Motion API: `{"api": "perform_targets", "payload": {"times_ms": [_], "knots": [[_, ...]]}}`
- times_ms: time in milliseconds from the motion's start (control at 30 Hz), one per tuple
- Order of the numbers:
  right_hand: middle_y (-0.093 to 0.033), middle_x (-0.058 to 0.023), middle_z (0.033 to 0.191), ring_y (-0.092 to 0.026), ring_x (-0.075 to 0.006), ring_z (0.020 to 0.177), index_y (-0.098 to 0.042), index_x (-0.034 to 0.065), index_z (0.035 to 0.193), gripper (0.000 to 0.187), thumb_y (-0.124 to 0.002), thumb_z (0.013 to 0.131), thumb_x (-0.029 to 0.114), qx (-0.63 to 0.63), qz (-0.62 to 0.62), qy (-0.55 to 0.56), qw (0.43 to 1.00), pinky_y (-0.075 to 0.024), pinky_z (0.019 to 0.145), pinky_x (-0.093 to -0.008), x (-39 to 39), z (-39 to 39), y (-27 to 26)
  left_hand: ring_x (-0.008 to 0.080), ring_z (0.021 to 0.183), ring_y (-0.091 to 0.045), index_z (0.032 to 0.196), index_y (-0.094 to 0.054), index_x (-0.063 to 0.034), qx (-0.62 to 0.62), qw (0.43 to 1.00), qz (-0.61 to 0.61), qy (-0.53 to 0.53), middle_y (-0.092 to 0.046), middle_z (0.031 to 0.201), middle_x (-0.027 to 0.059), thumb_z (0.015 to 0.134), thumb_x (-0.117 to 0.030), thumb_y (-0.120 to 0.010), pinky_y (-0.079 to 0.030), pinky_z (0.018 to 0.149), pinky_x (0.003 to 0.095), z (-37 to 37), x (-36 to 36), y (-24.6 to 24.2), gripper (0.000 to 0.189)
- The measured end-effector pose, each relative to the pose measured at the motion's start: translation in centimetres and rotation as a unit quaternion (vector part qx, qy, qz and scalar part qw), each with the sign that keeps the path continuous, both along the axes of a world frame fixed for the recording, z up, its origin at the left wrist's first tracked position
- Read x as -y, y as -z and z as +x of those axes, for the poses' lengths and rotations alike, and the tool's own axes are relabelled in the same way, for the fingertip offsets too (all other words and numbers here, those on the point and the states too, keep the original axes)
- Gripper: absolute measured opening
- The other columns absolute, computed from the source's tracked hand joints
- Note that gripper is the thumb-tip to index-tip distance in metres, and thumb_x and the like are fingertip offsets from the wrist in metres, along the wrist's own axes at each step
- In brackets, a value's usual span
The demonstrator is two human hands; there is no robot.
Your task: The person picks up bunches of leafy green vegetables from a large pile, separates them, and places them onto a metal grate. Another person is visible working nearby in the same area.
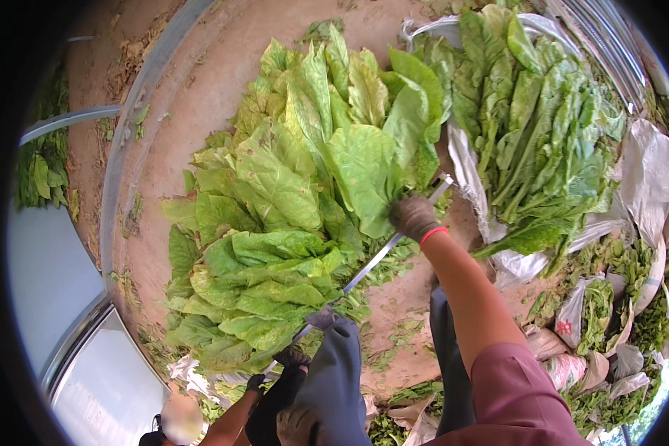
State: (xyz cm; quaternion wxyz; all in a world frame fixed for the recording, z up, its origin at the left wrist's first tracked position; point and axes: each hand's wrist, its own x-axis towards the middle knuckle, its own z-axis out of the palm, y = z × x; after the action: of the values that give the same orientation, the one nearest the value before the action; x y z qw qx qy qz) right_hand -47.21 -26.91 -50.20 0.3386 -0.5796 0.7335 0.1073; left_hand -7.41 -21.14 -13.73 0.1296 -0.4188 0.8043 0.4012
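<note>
My right hand (413, 217), in a dirty brown glove with a red band at the wrist, grips the base of broad green tobacco leaves (365, 167). Their stalk ends and my fingertips are partly hidden. Below the hand, a flat metal bar (374, 260) slants across the front of a large pile of yellow-green leaves (279, 173). My left hand (301, 426), in a brown glove, is partly cut off at the bottom edge beside my knee; its fingers are unclear. Loose leaves (273, 284) lie bunched near the bar's lower part.
Another leaf pile (541, 128) lies on white woven sacking (468, 173) at right. Metal bars (602, 44) are stacked beyond it. A co-worker's gloved hand (255, 382) is at the bar's lower end. A curved metal rail (120, 150) and pale panels (50, 251) stand at left.
</note>
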Motion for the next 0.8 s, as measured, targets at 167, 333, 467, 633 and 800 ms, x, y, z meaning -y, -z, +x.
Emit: {"api": "perform_targets", "payload": {"times_ms": [167, 333, 467, 633, 800], "knots": [[-0.07, -0.0193, 0.086, -0.069, -0.0393, 0.085, -0.072, 0.0084, 0.088, 0.034, -0.055, 0.092, 0.038, 0.221, 0.006, 0.078, 0.972, -0.0552, 0.08, -0.0495, -9.3, 4.9, -17.9, 0.0366, 0.108, -0.057, 0.112, -0.061, -0.0045, 0.075, 0.997, -0.012, -0.033, -0.063, 0.114, 0.0142, 0.082, -0.018, -0.067, -0.043, 0.098, 0.0494, -0.8, -3.5, -3.5, 0.033], [-0.072, -0.019, 0.099, -0.068, -0.0382, 0.096, -0.072, 0.0087, 0.108, 0.042, -0.057, 0.095, 0.045, 0.312, 0.077, 0.267, 0.909, -0.052, 0.088, -0.0451, -21.7, 0.1, -37.2, 0.0364, 0.107, -0.057, 0.109, -0.062, -0.0057, 0.063, 0.983, -0.14, -0.104, -0.063, 0.111, 0.0136, 0.082, -0.015, -0.066, -0.044, 0.098, 0.0474, -4.3, -6.4, -7.6, 0.029], [-0.074, -0.0164, 0.096, -0.071, -0.0304, 0.091, -0.073, 0.0055, 0.107, 0.038, -0.06, 0.093, 0.039, 0.291, 0.057, 0.412, 0.861, -0.0533, 0.084, -0.0411, -34.1, -8.9, -41.9, 0.035, 0.109, -0.058, 0.112, -0.063, -0.0079, 0.003, 0.983, -0.151, -0.103, -0.064, 0.113, 0.0127, 0.084, -0.017, -0.065, -0.044, 0.099, 0.0457, -9.7, -6.3, -13.8, 0.029], [-0.063, -0.0052, 0.07, -0.059, -0.0162, 0.062, -0.069, -0.0009, 0.093, 0.024, -0.06, 0.091, 0.022, 0.281, -0.049, 0.687, 0.668, -0.0468, 0.057, -0.031, -45.9, -17.5, -39.4, 0.0337, 0.108, -0.059, 0.111, -0.065, -0.0081, -0.039, 0.982, -0.163, -0.092, -0.066, 0.11, 0.011, 0.086, -0.015, -0.064, -0.045, 0.097, 0.0448, -14.0, -4.5, -19.9, 0.027], [-0.058, -0.0032, 0.068, -0.054, -0.0138, 0.054, -0.063, 0.0067, 0.089, 0.011, -0.064, 0.088, 0.018, 0.317, -0.025, 0.785, 0.532, -0.0405, 0.048, -0.0283, -48.7, -21.4, -39.4, 0.0337, 0.104, -0.06, 0.108, -0.066, -0.0083, -0.04, 0.983, -0.159, -0.081, -0.067, 0.107, 0.0111, 0.087, -0.016, -0.063, -0.045, 0.095, 0.0449, -14.6, -2.3, -20.2, 0.023]]}}
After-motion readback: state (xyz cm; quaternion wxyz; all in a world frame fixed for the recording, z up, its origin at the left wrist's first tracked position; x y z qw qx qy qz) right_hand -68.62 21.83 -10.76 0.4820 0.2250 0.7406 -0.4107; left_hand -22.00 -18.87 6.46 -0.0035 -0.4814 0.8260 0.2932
